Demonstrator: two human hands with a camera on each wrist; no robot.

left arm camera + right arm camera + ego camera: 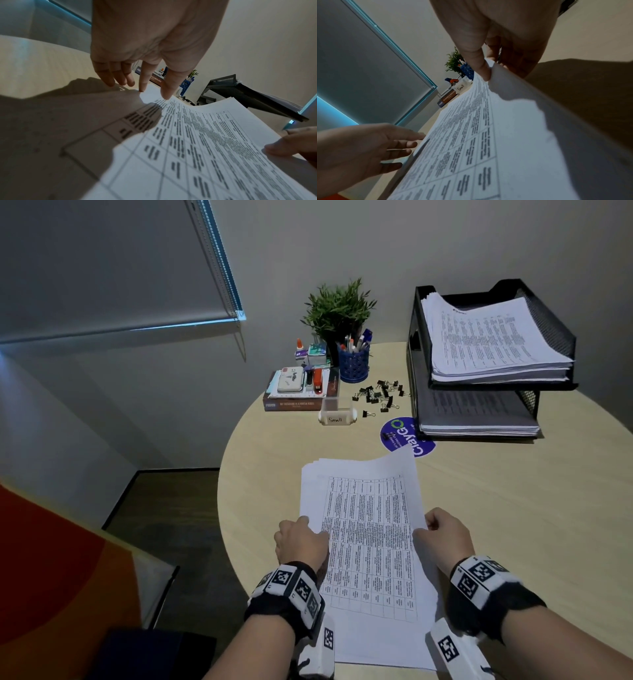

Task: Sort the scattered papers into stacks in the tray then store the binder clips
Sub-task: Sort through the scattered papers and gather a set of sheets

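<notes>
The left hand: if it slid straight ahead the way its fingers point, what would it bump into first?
Probably the container labelled Small, with the book pile just left of it. The left hand points up the table along the papers; depth is uncertain.

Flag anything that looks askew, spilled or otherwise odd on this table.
Black binder clips lie scattered loose on the table beside the container labelled "Small"; one sits apart on the blue round sticker. The paper stack under the hands is fanned unevenly at its far edge.
</notes>
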